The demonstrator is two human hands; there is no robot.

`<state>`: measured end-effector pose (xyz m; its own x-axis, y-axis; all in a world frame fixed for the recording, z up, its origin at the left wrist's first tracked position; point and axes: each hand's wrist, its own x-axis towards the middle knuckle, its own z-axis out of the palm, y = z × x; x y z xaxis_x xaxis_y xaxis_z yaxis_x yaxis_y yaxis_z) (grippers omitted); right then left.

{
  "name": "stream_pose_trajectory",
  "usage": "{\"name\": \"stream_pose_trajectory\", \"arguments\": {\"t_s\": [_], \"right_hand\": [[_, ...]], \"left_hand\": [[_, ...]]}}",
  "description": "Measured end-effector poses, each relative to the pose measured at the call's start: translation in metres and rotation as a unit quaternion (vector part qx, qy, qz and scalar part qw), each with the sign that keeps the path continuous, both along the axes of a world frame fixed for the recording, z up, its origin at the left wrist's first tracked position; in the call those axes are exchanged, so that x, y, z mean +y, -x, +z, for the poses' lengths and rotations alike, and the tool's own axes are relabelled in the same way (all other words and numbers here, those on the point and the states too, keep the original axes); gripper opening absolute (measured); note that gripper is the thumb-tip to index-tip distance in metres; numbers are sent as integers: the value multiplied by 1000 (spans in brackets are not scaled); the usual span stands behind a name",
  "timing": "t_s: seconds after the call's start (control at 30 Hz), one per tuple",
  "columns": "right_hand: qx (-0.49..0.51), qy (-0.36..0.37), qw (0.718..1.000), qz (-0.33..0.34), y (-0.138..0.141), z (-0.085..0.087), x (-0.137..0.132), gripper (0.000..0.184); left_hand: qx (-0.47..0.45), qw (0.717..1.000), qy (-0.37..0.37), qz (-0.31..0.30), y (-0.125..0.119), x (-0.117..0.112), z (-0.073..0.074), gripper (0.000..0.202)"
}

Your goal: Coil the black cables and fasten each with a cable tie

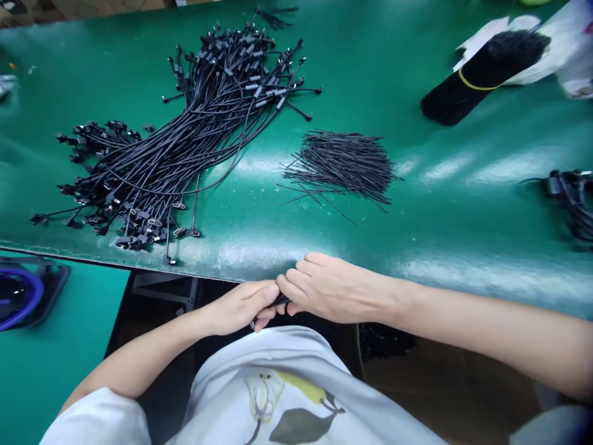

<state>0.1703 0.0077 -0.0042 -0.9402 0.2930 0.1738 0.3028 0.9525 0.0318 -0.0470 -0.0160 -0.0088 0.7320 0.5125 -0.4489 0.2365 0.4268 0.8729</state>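
My left hand (245, 303) and my right hand (319, 287) meet at the table's front edge, close to my body. Both are closed around a black cable (280, 300); only a short dark stretch shows between the fingers, and a small metal tip peeks out below my left fingers. Most of the cable is hidden. Beyond my hands lies a loose pile of thin black ties (349, 164). Up and to the left spreads a large heap of black cables (199, 127) with small connectors at their ends.
A thick bundle of black ties (445, 99) with a yellow band leans on white plastic at the back right. Coiled black cables (574, 201) lie at the right edge. The green table (445, 222) ends before my body. A purple-rimmed round object (34, 296) sits lower left.
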Motion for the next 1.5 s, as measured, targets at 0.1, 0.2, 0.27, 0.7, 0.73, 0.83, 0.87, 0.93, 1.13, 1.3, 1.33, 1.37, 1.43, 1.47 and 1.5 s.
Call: {"name": "stream_pose_trajectory", "arguments": {"t_s": [0.1,0.2,0.27,0.7,0.73,0.83,0.87,0.93,1.13,1.3,1.33,1.37,1.43,1.47,1.5], "right_hand": [[4,14,1000,-9,-2,7,-2,23],[5,-3,1000,-1,-1,8,-6,21],[2,-15,1000,1,0,8,-8,22],[9,107,991,-85,-1,-20,-7,18],[13,103,991,-88,0,-20,-7,20],[26,121,989,-78,-1,-13,3,28],[41,143,986,-80,-4,-9,13,31],[103,175,968,-149,-11,-1,41,34],[38,90,834,-543,-23,-18,136,23],[28,51,837,-544,-21,-34,140,24],[41,31,838,-543,-22,-32,134,24],[57,11,839,-541,-24,-29,127,24],[92,-12,840,-534,-24,-23,109,26],[113,-5,843,-526,-22,-20,98,27],[137,23,848,-511,-19,-19,86,26]], "left_hand": [[-32,999,39,13,0,2,-5,43],[-61,995,75,10,-3,6,-12,40],[-45,996,80,-4,-4,8,-14,41],[200,837,-503,-77,-11,0,-21,38],[200,845,-490,-70,-10,0,-21,38],[167,906,-387,-34,-8,7,-20,37],[151,929,-338,-7,-6,10,-20,37],[115,962,-236,76,-3,18,-22,38],[-37,939,-38,339,-3,35,-32,34],[-114,918,19,380,-4,34,-31,35],[-125,916,26,379,-4,33,-31,35],[-134,916,31,376,-4,32,-30,35],[-148,918,35,367,-5,30,-28,36],[-154,919,33,360,-5,29,-27,36],[-158,921,32,354,-7,28,-27,36]]}}
